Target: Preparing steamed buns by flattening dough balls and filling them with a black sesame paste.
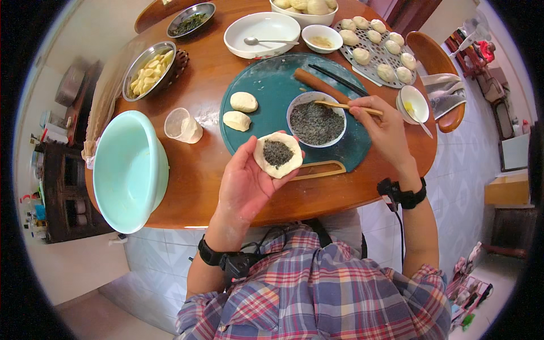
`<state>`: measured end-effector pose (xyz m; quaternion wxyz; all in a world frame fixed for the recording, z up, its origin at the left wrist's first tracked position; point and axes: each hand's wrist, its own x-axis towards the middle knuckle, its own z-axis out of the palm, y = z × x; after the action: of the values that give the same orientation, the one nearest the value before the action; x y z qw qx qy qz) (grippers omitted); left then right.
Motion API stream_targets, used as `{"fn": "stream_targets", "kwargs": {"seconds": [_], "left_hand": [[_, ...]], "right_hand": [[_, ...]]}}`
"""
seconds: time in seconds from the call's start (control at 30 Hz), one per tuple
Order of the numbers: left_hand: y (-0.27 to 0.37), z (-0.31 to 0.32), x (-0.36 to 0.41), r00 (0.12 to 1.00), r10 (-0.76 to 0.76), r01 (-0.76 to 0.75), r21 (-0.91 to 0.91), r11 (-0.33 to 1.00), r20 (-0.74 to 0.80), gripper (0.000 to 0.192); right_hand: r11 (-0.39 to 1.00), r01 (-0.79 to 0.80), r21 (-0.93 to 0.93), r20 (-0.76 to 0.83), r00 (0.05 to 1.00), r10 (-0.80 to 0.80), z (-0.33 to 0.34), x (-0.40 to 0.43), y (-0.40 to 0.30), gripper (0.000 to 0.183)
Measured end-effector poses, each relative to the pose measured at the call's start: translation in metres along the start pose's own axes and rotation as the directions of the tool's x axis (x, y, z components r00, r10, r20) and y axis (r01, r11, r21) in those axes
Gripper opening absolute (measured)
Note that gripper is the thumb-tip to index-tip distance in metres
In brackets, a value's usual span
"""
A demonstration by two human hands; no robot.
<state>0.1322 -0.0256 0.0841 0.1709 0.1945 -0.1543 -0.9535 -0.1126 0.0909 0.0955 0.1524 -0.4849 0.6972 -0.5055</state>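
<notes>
My left hand (250, 182) cradles a flat round dough wrapper (293, 157), palm up. Dark crumbly sesame-like filling (277, 154) is heaped at the wrapper's middle. In my right hand (382, 127) is a small wooden spoon (369, 111), its tip reaching into a white bowl (291, 132) of the same dark filling (316, 125). That bowl stands on a round green board (265, 80). Two pale dough pieces (243, 102) lie at the board's left side. Behind the bowl rest a wooden rolling pin (316, 82) and black chopsticks (338, 79).
Left are a mint-green basin (123, 170), a plastic cup of flour (183, 126) and a metal bowl of pale pieces (148, 74). Behind the board stand a white dish (263, 32) and a small bowl (321, 39). Several dough balls sit on a perforated metal tray (376, 55) at the right.
</notes>
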Motion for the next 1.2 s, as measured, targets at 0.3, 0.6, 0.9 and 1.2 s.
{"fn": "stream_targets", "kwargs": {"seconds": [0.3,0.6,0.9,1.2], "left_hand": [[0.002,0.000,0.000,1.000,-0.004,0.004,-0.005,1.000,0.002,0.050],[0.004,-0.004,0.003,1.000,-0.010,0.010,-0.051,0.999,-0.001,0.052],[0.007,-0.004,0.002,1.000,-0.007,0.007,-0.046,0.999,0.016,0.053],[0.007,-0.003,0.002,1.000,-0.001,0.001,-0.041,0.999,0.005,0.053]], "right_hand": [[0.996,0.090,-0.012,0.238,0.968,-0.085,-0.015,-0.014,-0.010,0.012],[0.994,0.107,0.029,0.272,0.956,-0.111,-0.002,0.027,-0.008,0.013],[0.998,0.056,-0.009,0.351,0.935,-0.049,-0.022,0.047,-0.012,0.015],[0.943,-0.311,0.116,0.400,0.884,0.242,-0.011,0.069,0.027,0.021]]}}
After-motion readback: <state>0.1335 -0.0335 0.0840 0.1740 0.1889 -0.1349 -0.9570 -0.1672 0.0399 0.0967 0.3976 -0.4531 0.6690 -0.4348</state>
